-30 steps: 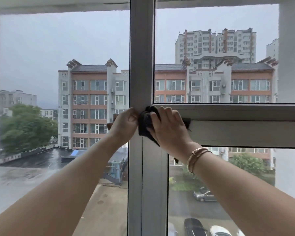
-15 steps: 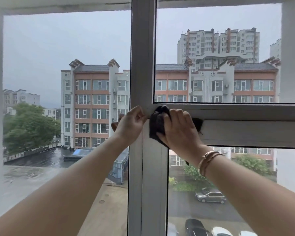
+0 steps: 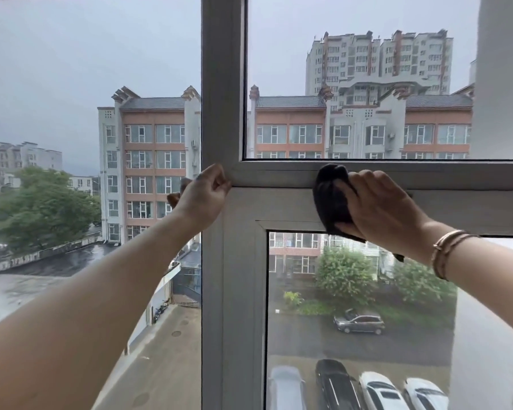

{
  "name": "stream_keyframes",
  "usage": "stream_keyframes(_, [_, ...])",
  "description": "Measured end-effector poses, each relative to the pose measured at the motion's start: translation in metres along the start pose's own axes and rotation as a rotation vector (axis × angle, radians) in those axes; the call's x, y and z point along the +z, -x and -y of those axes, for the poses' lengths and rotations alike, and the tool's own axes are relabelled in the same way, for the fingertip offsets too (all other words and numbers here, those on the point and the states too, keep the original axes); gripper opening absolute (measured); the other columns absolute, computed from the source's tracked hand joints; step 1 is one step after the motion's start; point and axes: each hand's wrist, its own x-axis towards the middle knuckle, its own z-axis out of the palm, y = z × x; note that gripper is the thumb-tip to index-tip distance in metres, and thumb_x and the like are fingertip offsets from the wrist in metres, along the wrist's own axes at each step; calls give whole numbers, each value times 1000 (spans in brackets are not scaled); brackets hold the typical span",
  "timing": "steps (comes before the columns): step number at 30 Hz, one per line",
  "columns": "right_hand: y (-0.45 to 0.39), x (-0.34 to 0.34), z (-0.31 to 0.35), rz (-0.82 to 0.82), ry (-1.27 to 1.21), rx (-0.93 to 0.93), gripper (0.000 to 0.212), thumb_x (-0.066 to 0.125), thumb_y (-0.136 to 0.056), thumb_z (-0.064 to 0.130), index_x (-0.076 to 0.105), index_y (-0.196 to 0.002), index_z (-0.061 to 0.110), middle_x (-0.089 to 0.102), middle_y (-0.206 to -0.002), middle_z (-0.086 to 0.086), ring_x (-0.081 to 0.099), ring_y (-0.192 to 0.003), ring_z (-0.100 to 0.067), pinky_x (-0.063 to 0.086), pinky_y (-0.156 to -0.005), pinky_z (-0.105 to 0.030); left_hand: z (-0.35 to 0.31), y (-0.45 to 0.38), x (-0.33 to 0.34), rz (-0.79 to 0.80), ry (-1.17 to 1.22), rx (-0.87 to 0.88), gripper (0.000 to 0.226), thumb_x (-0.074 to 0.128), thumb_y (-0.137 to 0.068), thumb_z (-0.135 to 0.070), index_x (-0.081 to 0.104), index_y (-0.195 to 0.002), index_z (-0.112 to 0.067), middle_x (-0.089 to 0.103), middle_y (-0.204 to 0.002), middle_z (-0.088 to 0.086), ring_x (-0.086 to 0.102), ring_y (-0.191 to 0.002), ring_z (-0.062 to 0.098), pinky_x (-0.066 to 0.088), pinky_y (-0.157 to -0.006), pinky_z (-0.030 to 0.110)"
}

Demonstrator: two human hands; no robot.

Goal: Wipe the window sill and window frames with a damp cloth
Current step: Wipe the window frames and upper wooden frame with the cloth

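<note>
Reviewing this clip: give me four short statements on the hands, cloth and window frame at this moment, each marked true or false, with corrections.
1. The right hand presses a dark cloth on the horizontal frame bar. True.
2. The left hand holds the cloth. False: it grips the vertical frame post.
3. Bracelets sit on the right wrist. True.
4. The cloth is white. False: it is dark, almost black.

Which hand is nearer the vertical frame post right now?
Left. The left hand grips the edge of the vertical frame post. The right hand presses the dark cloth on the horizontal rail, off to the post's right.
</note>
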Motion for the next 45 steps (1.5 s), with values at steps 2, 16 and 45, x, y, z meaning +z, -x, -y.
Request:
stream_keyframes(2, [-4, -2, 12, -7, -59, 55, 79, 49, -86, 57, 39, -128, -9, 52, -108, -22, 47, -94, -35, 38, -85, -44, -3, 2, 0, 13, -18, -9, 27, 49, -97, -29, 41, -73, -20, 41, -72, 8, 35, -64, 21, 23, -49, 30])
stream_keyframes(16, [-41, -16, 64, -195, -305, 155, 66, 39, -86, 58, 43, -122, 4, 53, -106, -11, 48, -93, -27, 38, -84, -37, -52, 11, 28, -136, -102, 223, 7, 58, -91, -15, 62, -88, -12, 58, -93, 3, 51, -91, 20, 22, -70, 15])
stream_keyframes(45, [-27, -15, 51, -141, -291, 260, 59, 43, -85, 56, 45, -115, 5, 50, -110, -15, 44, -101, -29, 35, -95, -39, -80, -15, 58, 135, 233, 117, 25, 59, -82, -14, 56, -61, -26, 61, -80, 1, 59, -87, 27, 47, -90, 47])
